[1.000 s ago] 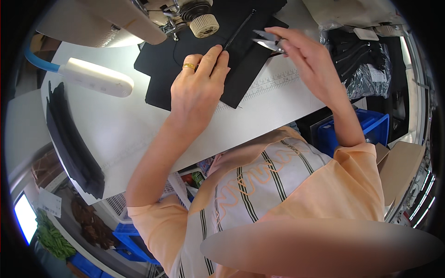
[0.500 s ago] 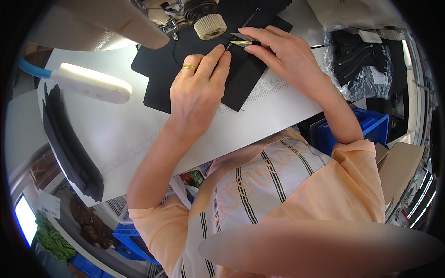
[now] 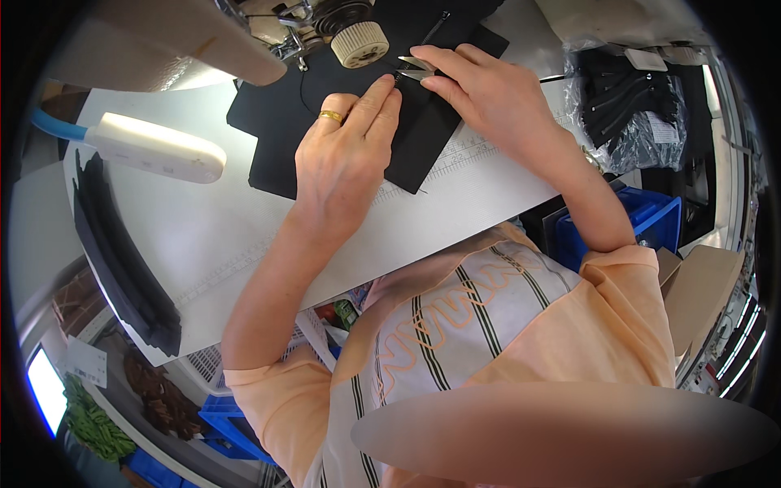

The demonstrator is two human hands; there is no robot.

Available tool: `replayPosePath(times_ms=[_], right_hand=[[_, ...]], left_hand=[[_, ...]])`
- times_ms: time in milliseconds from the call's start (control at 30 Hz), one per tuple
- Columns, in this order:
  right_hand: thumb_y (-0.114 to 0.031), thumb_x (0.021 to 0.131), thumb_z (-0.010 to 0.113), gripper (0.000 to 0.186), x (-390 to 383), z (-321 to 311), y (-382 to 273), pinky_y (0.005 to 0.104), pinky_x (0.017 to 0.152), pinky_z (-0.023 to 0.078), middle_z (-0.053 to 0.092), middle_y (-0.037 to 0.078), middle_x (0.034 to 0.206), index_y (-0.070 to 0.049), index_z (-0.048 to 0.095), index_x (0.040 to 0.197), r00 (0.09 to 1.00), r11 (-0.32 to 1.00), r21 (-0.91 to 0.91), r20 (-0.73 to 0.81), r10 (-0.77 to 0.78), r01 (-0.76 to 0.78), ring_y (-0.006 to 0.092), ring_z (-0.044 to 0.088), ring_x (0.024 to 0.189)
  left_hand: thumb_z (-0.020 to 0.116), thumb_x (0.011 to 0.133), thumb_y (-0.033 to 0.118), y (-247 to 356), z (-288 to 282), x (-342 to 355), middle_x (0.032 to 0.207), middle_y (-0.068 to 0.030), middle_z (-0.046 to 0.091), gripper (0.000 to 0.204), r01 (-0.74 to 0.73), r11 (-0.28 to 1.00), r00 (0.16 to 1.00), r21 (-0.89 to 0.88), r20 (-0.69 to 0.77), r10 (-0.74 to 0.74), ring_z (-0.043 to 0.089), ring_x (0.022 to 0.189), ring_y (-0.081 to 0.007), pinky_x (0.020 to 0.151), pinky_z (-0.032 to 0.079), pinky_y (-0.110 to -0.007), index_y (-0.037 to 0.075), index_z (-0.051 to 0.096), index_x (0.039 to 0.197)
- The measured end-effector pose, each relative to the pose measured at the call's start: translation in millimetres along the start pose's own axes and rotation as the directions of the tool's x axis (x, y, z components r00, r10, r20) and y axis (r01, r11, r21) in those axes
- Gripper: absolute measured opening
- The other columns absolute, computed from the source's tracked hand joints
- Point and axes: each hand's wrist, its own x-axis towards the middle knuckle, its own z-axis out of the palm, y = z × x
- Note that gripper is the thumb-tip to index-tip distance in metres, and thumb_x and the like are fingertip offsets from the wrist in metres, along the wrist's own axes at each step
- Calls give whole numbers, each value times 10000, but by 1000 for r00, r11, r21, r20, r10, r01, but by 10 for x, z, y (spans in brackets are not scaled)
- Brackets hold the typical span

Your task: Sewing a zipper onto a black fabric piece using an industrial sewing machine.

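Black fabric pieces [image 3: 272, 150] lie on the white table under the sewing machine head. A black zipper [image 3: 437, 27] runs across the fabric toward my left fingertips. My left hand [image 3: 346, 150], with a gold ring, is closed on the zipper's near end, index and middle fingers together; its thumb is hidden. My right hand [image 3: 492, 89] grips small thread snips [image 3: 416, 74] between thumb and fingers. Their two pointed blades stand apart at the zipper, just beside my left fingertips. The grip end of the snips is hidden in my palm.
The machine's cream dial [image 3: 359, 44] hangs close above my hands. A white lamp [image 3: 159, 148] reaches in from the left, above a stack of black strips [image 3: 122, 252]. At the right are bagged zippers [image 3: 626, 106] and a blue crate [image 3: 643, 215].
The snips have tilted in my right hand, and their blades have shifted slightly left, to my left fingertips. My left hand stays almost in place on the zipper.
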Motion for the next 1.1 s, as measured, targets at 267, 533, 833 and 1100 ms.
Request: replayPosePath(times_ms=[267, 533, 833, 1100], right_hand=[[-311, 915, 615, 320, 8, 13, 5, 347, 547, 520, 608, 49, 832, -160, 627, 1197, 1000, 997, 79, -11, 18, -17, 242, 643, 658], [-317, 895, 635, 313, 19, -76, 32, 352, 584, 511, 612, 46, 820, -160, 656, 1166, 999, 993, 110, 47, 27, -32, 244, 643, 689], [-303, 899, 631, 276, 23, -21, 4, 339, 547, 515, 612, 38, 808, -163, 655, 1136, 1000, 998, 67, -6, 1, -1, 234, 646, 651], [-288, 924, 609, 339, -13, 0, -31, 310, 553, 500, 622, 31, 860, -186, 616, 1247, 998, 999, 3, 49, 41, -41, 215, 619, 655]], left_hand=[[677, 636, -5, -11, 1, 8, 1080, -25, 680, 339, 1, 1000, 1000, -20, 9, -1, 598, 796, -156, 652, 540, -250, 24, 696, 974], [684, 649, -1, -13, 13, 11, 1064, -24, 678, 303, 7, 1000, 1000, -18, 5, -7, 605, 799, -164, 658, 542, -252, 30, 684, 951], [686, 656, -7, -7, 7, 20, 1078, -33, 677, 297, 19, 999, 1000, -28, 15, -18, 613, 856, -181, 679, 548, -269, 23, 680, 951], [674, 668, -23, -10, 13, 26, 1062, -49, 676, 279, 23, 997, 1000, -68, 2, -22, 628, 889, -198, 711, 559, -282, 15, 674, 945]])
